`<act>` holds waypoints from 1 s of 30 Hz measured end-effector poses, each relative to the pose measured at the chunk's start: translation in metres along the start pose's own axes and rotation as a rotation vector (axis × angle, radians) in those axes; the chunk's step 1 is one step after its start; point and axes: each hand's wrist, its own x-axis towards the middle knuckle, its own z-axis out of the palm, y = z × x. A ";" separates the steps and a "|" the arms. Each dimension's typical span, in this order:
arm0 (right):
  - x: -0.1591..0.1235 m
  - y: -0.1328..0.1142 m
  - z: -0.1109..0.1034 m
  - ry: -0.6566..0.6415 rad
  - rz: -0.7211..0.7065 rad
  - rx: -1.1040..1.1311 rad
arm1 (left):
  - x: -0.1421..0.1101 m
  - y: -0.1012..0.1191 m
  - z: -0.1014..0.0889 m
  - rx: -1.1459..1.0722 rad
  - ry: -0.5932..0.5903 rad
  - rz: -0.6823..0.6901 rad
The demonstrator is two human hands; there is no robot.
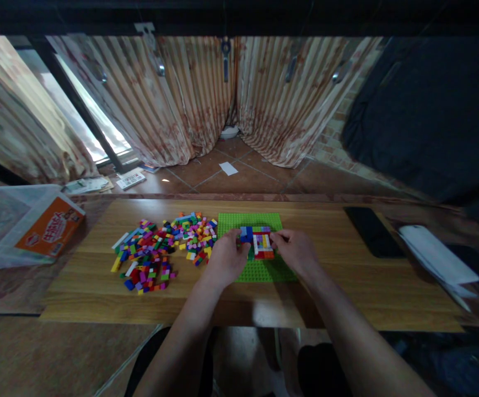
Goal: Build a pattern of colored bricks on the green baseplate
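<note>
A small structure of toy building bricks point(263, 246) sits over the green baseplate point(259, 271), with white, red, yellow and orange pieces and blue ones at its left corner. My left hand point(227, 258) grips its left side, fingers and thumb closed near the blue bricks. At the opposite side, my right hand point(299, 251) has its fingertips curled together against the structure's right edge. Whether a separate small brick is between those fingertips is too small to tell. My hands cover parts of the baseplate's left and right edges.
Loose bricks point(150, 251) in many colours lie heaped on the wooden table point(330, 298), left of the baseplate. A clear plastic bin point(16, 198) with an orange label stands at far left. To the right are a black phone-like slab point(373, 231) and white papers point(435, 251).
</note>
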 end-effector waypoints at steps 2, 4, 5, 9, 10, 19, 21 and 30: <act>0.002 0.003 -0.002 0.009 0.017 0.000 | 0.000 0.000 0.000 -0.003 -0.007 0.001; 0.004 0.005 -0.003 0.031 0.031 -0.021 | -0.001 0.000 -0.001 -0.005 -0.009 0.008; 0.004 0.005 -0.003 0.034 0.040 -0.033 | -0.001 0.000 -0.001 -0.006 -0.008 0.010; 0.005 0.006 0.001 -0.005 0.058 -0.081 | -0.001 0.000 0.000 -0.009 -0.008 0.003; 0.006 0.007 0.002 -0.012 0.053 -0.095 | -0.001 -0.001 0.000 -0.012 -0.009 0.002; 0.009 0.014 0.009 -0.060 -0.008 -0.125 | 0.000 -0.004 0.004 -0.033 0.006 0.024; 0.009 0.014 0.010 -0.058 -0.020 -0.116 | -0.001 -0.004 0.003 -0.036 0.011 0.039; 0.010 0.014 0.004 -0.105 0.113 0.166 | -0.001 -0.007 -0.001 -0.010 0.000 0.069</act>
